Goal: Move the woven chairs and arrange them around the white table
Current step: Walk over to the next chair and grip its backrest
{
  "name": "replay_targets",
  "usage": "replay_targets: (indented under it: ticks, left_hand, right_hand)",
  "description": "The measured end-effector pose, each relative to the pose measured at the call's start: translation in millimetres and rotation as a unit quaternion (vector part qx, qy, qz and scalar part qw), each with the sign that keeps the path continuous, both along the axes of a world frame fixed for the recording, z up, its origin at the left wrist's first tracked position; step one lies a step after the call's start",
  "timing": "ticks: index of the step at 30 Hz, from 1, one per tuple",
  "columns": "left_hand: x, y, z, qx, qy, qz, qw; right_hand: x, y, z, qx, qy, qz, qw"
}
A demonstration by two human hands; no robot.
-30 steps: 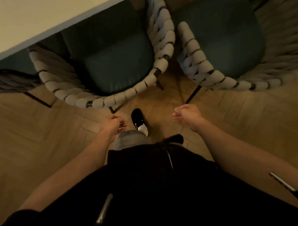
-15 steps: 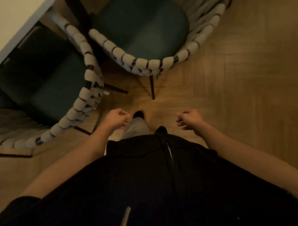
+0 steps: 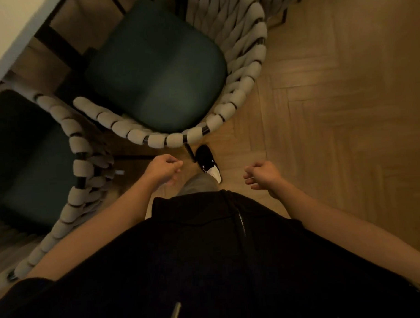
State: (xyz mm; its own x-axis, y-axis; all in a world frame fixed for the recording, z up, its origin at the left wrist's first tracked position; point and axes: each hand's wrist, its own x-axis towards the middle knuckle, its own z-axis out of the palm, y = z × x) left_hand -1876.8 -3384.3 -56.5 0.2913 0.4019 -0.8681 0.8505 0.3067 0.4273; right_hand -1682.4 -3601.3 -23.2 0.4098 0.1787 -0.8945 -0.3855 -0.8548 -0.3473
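My grip is empty, left hand and right hand curled on nothing; I'd take the stiff, bulky-looking chair by its padded woven rim.

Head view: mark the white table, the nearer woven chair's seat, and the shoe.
white table (image 3: 14, 30), head view, on its bare top near the edge.
woven chair (image 3: 158, 72), head view, on the dark green seat cushion.
shoe (image 3: 205, 156), head view, on the black upper.

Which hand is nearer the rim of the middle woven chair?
Left. The left hand hangs just below the chair's rim, not touching it. The right hand is farther off to the lower right, over the floor.
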Motion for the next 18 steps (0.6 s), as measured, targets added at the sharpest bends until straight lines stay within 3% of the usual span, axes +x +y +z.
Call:
replay_targets:
  ticks: [9, 18]
  left_hand:
    - [40, 25, -4, -0.109, 0.06, 0.111, 0.986]
    - [55, 13, -5, -0.157, 0.036, 0.26, 0.952]
  right_hand:
    - [90, 87, -9, -0.04, 0.008, 0.108, 0.993]
    - [138, 131, -6, -0.041, 0.022, 0.17, 0.984]
